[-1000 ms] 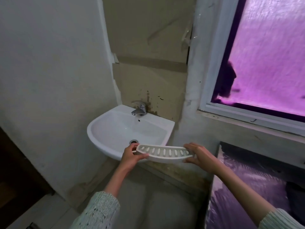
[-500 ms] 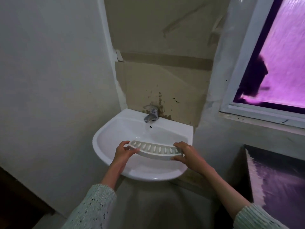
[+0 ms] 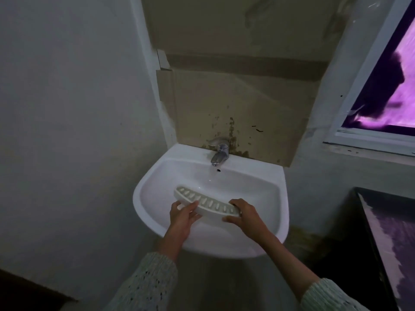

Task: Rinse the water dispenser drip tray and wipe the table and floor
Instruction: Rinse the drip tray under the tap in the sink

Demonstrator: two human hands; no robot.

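White plastic, curved and slotted, the drip tray (image 3: 207, 203) is held inside the bowl of the wall-mounted white sink (image 3: 278, 198), below and in front of the chrome faucet (image 3: 219, 153). It lies nearly level with its slotted face up, its left end reaching further back into the sink than its right end.

The left hand (image 3: 183, 215) comes up over the sink's front rim with the wrist straight; its fingers are curled around the tray's front edge a little way in from the left end, the thumb lying on top across the slots. The right hand (image 3: 243, 217) reaches in from the front right of the sink, wrist bent slightly inward, and grips the tray's right end: fingers wrapped over the end, thumb pressed along the front wall below (a ring shows on one finger).

Both forearms are bare up to pale speckled knit sleeves (image 3: 148, 286) at the near side of the sink. Stained brown board (image 3: 235, 102) covers the wall behind the faucet. A white-framed window (image 3: 368, 140) with purple glass sits to the right of the sink.
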